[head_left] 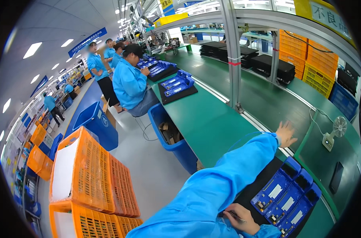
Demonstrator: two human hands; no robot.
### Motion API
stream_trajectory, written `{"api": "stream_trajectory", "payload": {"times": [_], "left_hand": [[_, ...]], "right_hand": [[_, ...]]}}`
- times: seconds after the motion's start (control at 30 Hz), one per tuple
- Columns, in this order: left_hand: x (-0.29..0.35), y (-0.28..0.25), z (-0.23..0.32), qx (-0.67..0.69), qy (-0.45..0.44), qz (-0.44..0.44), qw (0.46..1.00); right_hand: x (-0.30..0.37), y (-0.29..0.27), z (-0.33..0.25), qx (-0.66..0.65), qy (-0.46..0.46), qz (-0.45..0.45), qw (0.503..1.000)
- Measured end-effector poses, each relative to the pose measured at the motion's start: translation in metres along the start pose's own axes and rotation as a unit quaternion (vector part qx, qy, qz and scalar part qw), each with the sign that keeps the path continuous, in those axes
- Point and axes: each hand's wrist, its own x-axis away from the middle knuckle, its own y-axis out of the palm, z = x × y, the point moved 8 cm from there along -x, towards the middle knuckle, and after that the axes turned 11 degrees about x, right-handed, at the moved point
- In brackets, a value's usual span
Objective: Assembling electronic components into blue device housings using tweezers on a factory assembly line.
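Observation:
My left hand [285,134] is stretched far out over the green conveyor belt [267,107], its fingers spread and nothing in it. A thin blue cord runs from that wrist. Low in the view, my right hand [242,219] is closed round a slim metal tool [235,216], too small to tell its kind. Beside it, on a black mat [250,192], lie several joined blue fixtures [285,196] holding small electronic parts with white labels. My left sleeve crosses over part of the bench and the mat.
Right of the belt are a small fan [339,127] and a black phone [336,177]. A metal post [231,59] rises beyond my left hand. Orange crates [91,174] and a blue bin [168,144] stand left. A seated co-worker [129,81] works farther up the bench [204,123].

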Motion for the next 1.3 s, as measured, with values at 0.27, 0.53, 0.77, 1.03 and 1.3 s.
{"api": "stream_trajectory", "payload": {"times": [0.27,0.53,0.77,1.03,1.3], "left_hand": [[0.204,-0.193,-0.011,0.112,0.092,0.418,0.897],[0.468,-0.117,-0.145,0.083,-0.26,0.466,0.841],[0.591,-0.355,-0.034,-0.304,-0.284,0.601,0.683],[0.566,-0.496,0.006,-0.375,-0.159,0.574,0.71],[0.553,-0.488,-0.033,-0.223,-0.268,0.593,0.726]], "right_hand": [[0.001,-0.002,-0.006,0.034,0.041,-0.019,0.998],[0.001,0.0,-0.006,0.047,0.023,0.005,0.999],[-0.004,0.001,-0.013,0.03,0.045,0.009,0.998],[0.005,0.002,-0.007,-0.071,0.057,-0.038,0.995],[0.001,0.002,-0.01,-0.017,0.039,-0.022,0.999]]}}
